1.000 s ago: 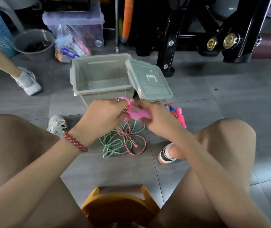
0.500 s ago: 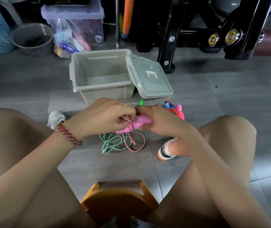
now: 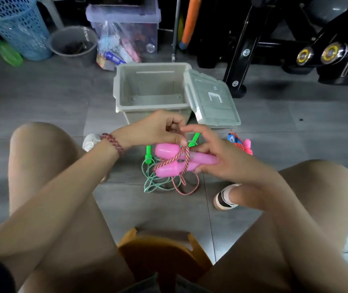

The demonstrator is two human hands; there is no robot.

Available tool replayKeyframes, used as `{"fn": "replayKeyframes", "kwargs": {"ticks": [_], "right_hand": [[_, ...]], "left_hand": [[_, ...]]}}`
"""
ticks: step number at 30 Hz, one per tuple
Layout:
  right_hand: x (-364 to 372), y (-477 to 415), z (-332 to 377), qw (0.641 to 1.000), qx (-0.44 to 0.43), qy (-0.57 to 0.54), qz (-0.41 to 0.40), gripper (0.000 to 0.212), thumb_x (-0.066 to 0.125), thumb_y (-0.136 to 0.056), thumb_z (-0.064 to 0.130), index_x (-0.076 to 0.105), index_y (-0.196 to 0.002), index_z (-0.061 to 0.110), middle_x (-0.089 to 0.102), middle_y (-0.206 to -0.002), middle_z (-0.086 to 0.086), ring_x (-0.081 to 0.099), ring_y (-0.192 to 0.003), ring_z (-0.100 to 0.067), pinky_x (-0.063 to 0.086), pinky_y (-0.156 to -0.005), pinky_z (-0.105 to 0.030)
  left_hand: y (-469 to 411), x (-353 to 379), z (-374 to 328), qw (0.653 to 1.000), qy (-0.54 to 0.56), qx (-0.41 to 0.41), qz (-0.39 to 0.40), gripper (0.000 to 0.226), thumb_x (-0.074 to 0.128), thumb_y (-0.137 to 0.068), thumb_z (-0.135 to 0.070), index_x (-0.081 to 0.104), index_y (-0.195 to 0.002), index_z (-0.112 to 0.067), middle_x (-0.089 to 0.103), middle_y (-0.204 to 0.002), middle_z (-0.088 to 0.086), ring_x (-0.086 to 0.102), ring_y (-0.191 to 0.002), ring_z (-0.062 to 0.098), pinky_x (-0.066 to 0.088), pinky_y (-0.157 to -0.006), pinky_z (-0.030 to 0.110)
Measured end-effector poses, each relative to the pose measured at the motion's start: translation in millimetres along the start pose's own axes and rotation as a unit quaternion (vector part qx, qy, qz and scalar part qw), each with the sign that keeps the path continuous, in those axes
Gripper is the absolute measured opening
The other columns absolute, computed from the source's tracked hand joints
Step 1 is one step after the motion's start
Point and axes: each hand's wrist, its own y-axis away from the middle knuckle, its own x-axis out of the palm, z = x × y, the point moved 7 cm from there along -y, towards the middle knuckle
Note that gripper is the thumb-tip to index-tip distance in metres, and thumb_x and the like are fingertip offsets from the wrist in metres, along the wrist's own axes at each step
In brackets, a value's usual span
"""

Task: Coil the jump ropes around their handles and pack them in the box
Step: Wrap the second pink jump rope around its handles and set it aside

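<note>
My right hand (image 3: 221, 157) holds two pink jump rope handles (image 3: 168, 161) side by side above the floor. A red-and-white cord (image 3: 184, 157) crosses them once and trails down in loops. My left hand (image 3: 158, 130) pinches that cord just above the handles. A green jump rope (image 3: 150, 180) lies in a loose tangle on the tiles below, its green handles beside it. Another coiled rope with pink and blue handles (image 3: 240, 144) rests on the floor to the right. The grey box (image 3: 152, 89) stands open and empty behind my hands, with its lid (image 3: 211, 102) leaning at its right side.
I sit on an orange stool (image 3: 160, 254) with knees apart. A black machine frame (image 3: 274, 39) stands at the back right. A clear storage bin (image 3: 124, 28), a grey bucket (image 3: 73, 45) and a blue basket (image 3: 16, 26) line the back left.
The view has tilted. The pink handles now lie lower and more exposed in my right hand, with a turn of cord across them. My left hand has risen above them with the cord.
</note>
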Motion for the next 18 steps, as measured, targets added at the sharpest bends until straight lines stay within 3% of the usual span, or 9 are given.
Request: {"fn": "replayKeyframes", "kwargs": {"ticks": [2, 4, 6, 8, 9, 11, 15, 18], "right_hand": [[-2, 2, 5, 0.999, -0.019, -0.029, 0.009, 0.080, 0.067, -0.080, -0.007, 0.040, -0.137, 0.042, 0.068, -0.110, 0.016, 0.064, -0.101, -0.010, 0.050, -0.092, -0.028], [-9, 5, 10, 0.997, -0.046, -0.062, -0.006, 0.073, 0.069, -0.079, -0.007, 0.046, -0.136, 0.031, 0.062, -0.123, 0.020, 0.059, -0.110, -0.003, 0.046, -0.091, -0.018], [-25, 8, 10, 0.990, -0.055, -0.111, -0.065, 0.072, 0.069, -0.077, -0.010, 0.046, -0.134, 0.027, 0.061, -0.124, 0.020, 0.059, -0.105, 0.001, 0.047, -0.085, -0.014], [-43, 10, 3, 0.975, -0.043, -0.163, -0.148, 0.073, 0.069, -0.076, -0.011, 0.045, -0.136, 0.023, 0.066, -0.116, 0.018, 0.064, -0.091, 0.001, 0.049, -0.073, -0.013], [-50, 10, -1, 0.963, -0.035, -0.191, -0.186, 0.071, 0.070, -0.075, -0.008, 0.045, -0.136, 0.021, 0.069, -0.108, 0.014, 0.065, -0.082, -0.002, 0.049, -0.066, -0.015], [-57, 9, -11, 0.939, -0.019, -0.240, -0.247, 0.066, 0.068, -0.073, 0.003, 0.047, -0.133, 0.019, 0.072, -0.091, 0.008, 0.065, -0.070, -0.009, 0.047, -0.055, -0.021], [-57, 5, -23, 0.915, 0.007, -0.261, -0.307, 0.056, 0.068, -0.078, 0.002, 0.052, -0.130, 0.013, 0.070, -0.087, 0.001, 0.064, -0.066, -0.015, 0.046, -0.052, -0.027], [-62, 5, -24, 0.902, 0.018, -0.254, -0.349, 0.049, 0.062, -0.084, -0.007, 0.052, -0.126, 0.014, 0.068, -0.081, -0.001, 0.062, -0.060, -0.011, 0.044, -0.047, -0.023]], "left_hand": [[-1, -1, 4, 0.997, 0.055, -0.020, 0.040, 0.007, 0.066, -0.078, -0.004, 0.061, -0.079, -0.009, 0.067, -0.070, -0.004, 0.058, -0.064, 0.004, 0.044, -0.061, 0.015], [-2, -6, 6, 0.994, 0.088, -0.035, 0.057, 0.016, 0.062, -0.079, -0.003, 0.068, -0.080, -0.017, 0.070, -0.071, -0.012, 0.061, -0.064, -0.004, 0.046, -0.061, 0.009], [-4, -14, 9, 0.998, 0.047, -0.026, 0.021, 0.024, 0.058, -0.084, 0.005, 0.068, -0.087, -0.017, 0.070, -0.076, -0.015, 0.061, -0.068, -0.007, 0.046, -0.065, 0.009], [-6, -20, 13, 0.999, -0.004, -0.011, -0.029, 0.024, 0.050, -0.091, 0.006, 0.063, -0.096, -0.012, 0.066, -0.081, -0.008, 0.057, -0.069, -0.006, 0.046, -0.071, 0.017], [-8, -21, 16, 0.999, -0.016, -0.009, -0.049, 0.024, 0.045, -0.095, 0.004, 0.062, -0.091, -0.013, 0.062, -0.076, -0.006, 0.051, -0.065, -0.003, 0.043, -0.069, 0.019], [-9, -21, 23, 0.996, -0.012, -0.026, -0.083, 0.031, 0.040, -0.098, 0.000, 0.055, -0.082, -0.022, 0.058, -0.067, -0.017, 0.043, -0.058, -0.003, 0.038, -0.063, 0.014], [-9, -18, 20, 0.990, -0.076, -0.003, -0.122, 0.021, 0.061, -0.090, -0.011, 0.051, -0.083, -0.029, 0.057, -0.066, -0.016, 0.048, -0.059, -0.004, 0.038, -0.058, 0.015], [-7, -19, 17, 0.978, -0.146, 0.009, -0.147, 0.021, 0.054, -0.092, -0.033, 0.048, -0.072, -0.030, 0.042, -0.057, -0.010, 0.037, -0.052, 0.002, 0.031, -0.053, 0.025]]}}
